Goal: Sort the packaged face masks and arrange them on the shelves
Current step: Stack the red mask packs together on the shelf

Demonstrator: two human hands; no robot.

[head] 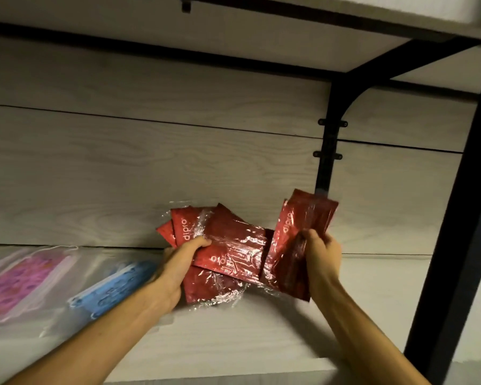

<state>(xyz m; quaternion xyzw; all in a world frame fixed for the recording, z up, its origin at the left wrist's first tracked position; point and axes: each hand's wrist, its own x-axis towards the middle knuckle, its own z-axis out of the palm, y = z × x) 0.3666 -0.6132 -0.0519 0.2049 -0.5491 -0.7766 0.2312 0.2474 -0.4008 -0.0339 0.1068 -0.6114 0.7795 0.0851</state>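
Note:
Both hands hold red packaged face masks in shiny clear wrap just above the pale wooden shelf (261, 323). My left hand (178, 262) grips a fanned bunch of several red packs (228, 245), thumb on top. My right hand (320, 251) pinches a separate red pack or two (297, 226), held upright to the right of the bunch. The two lots nearly touch in the middle.
On the shelf to the left lie a pack of blue masks (114, 287) and a pack of pink patterned masks (20, 284). A black metal bracket (331, 129) and upright post (456, 218) stand at the right. Another shelf board (345, 6) hangs overhead.

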